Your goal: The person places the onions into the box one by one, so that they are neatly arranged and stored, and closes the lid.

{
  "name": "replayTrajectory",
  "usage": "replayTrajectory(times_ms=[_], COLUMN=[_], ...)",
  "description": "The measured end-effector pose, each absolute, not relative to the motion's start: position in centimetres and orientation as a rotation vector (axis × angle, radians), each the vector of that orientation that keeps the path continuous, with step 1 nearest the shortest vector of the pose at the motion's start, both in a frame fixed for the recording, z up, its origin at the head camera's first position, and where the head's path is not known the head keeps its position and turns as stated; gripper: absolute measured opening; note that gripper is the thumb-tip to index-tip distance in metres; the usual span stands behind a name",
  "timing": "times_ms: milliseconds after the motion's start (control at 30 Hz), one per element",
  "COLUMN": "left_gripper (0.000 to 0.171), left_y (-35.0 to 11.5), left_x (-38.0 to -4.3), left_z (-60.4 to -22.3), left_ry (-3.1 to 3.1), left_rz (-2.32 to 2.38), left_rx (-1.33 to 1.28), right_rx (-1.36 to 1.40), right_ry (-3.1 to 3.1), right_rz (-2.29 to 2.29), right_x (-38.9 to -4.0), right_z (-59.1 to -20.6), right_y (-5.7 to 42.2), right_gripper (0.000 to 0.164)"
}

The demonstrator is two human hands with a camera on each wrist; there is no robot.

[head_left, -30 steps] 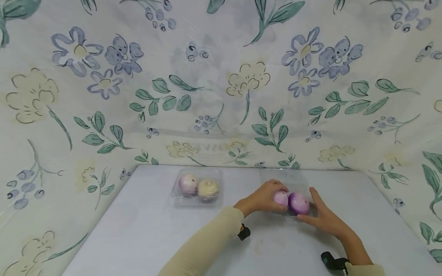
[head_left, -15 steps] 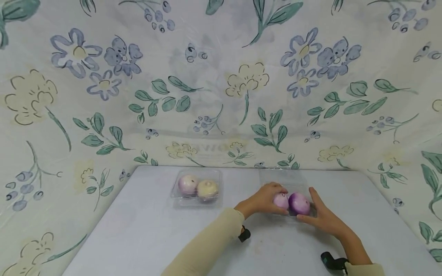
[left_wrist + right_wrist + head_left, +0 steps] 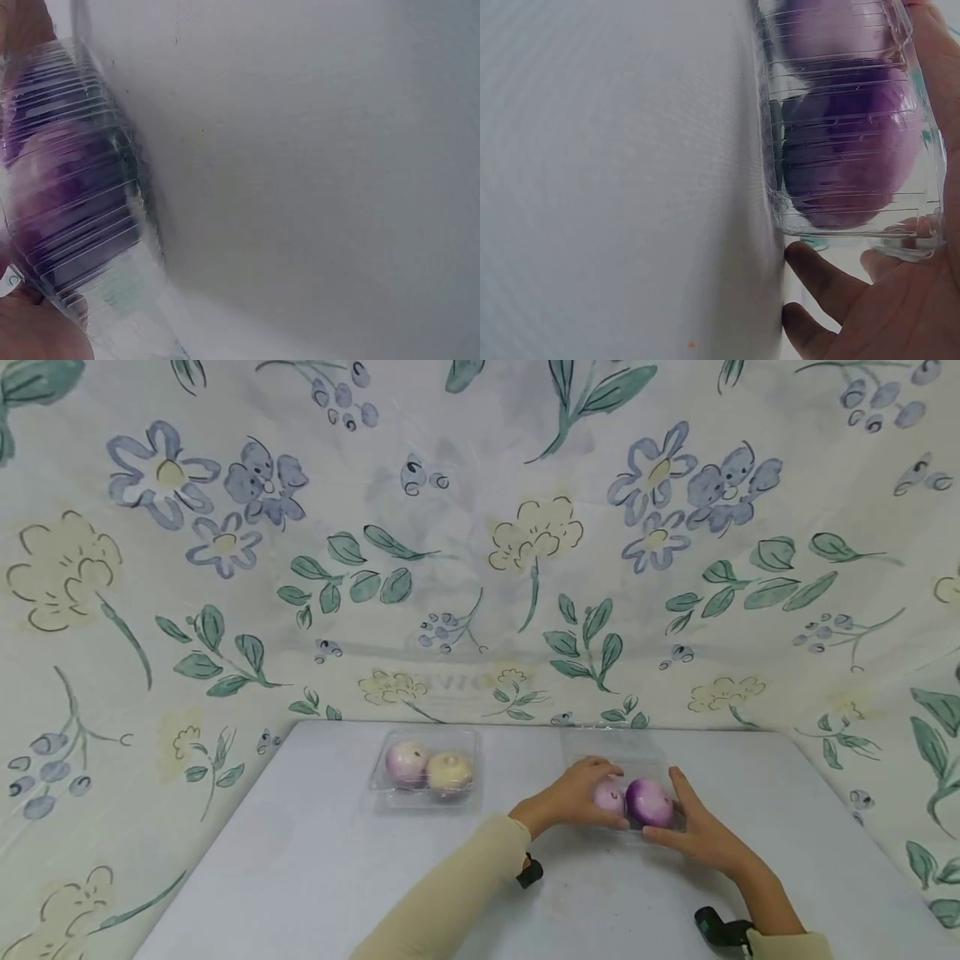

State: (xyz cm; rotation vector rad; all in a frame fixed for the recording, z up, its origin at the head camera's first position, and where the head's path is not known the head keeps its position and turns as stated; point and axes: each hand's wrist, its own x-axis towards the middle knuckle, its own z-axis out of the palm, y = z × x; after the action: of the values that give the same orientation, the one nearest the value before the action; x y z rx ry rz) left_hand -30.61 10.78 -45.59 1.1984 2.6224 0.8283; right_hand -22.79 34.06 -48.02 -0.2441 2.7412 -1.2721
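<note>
In the head view, an open clear plastic container with two purple onions stands right of centre. My left hand grips its left end, fingers over the far side and thumb at the near rim, partly covering the left onion. Around the right end my right hand spreads thumb and fingers, beside the right onion. The left wrist view shows the container's ribbed wall between fingertips at the left edge. In the right wrist view, the right hand holds the container's end, two fingertips against the table.
A second clear container with its lid down stands to the left, holding a pale purple onion and a yellowish one. The first container's raised lid lies back toward the flowered cloth behind the white table.
My left hand's fingers have dipped slightly over the left end of the container. The right hand and both onions stay almost where they were.
</note>
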Motion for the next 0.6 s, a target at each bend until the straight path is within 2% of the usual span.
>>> replayTrajectory(times_ms=[600], left_gripper=[0.054], left_y=[10.75], left_x=[-30.88], left_z=[-45.9], left_ry=[2.637], left_rz=[0.787], left_rx=[1.305], right_rx=[-0.262], right_ry=[2.753], right_rz=[-1.276], right_x=[-22.83], right_z=[-48.15], right_y=[34.24], right_gripper=[0.116])
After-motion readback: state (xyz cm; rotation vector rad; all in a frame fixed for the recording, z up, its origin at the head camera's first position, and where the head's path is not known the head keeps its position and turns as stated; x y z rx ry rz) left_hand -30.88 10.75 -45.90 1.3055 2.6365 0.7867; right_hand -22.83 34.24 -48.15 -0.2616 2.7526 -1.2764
